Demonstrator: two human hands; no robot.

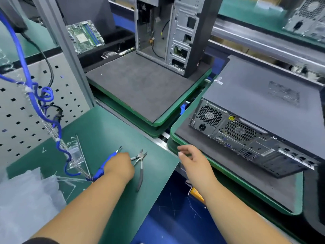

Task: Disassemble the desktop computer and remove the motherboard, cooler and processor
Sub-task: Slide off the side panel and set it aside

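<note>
While both forearms reach forward over the green tabletop (109, 127), the left hand (118, 165) lies knuckles-up on it, its grip curled down over the blue-handled tool (105, 164), whose dark tip pokes out beyond the knuckles; the fingers themselves are hidden beneath the hand, so how firmly they hold it cannot be told. Just to the right of that hand, a pair of side cutters (139, 164) lies flat on the tabletop with its handles splayed. A blue cable (35, 103) with a metal spring sleeve trails from the tool's rear end up and to the left, past a pile of clear plastic scraps (26, 199) and a grey pegboard (17, 111).

The right hand (189, 155) hovers at the near left corner of a green-edged tray (237, 180), its grip loose and holding nothing, fingers slightly bent. On that tray's grey foam lies the desktop computer (263, 120), flat on its side, cover still on, its rear panel of fan grilles and ports facing the person.

Beyond, a second padded tray (140, 88) carries an opened, upright case (175, 32). Farther left, a bare motherboard (85, 36) leans in a dark bin.
</note>
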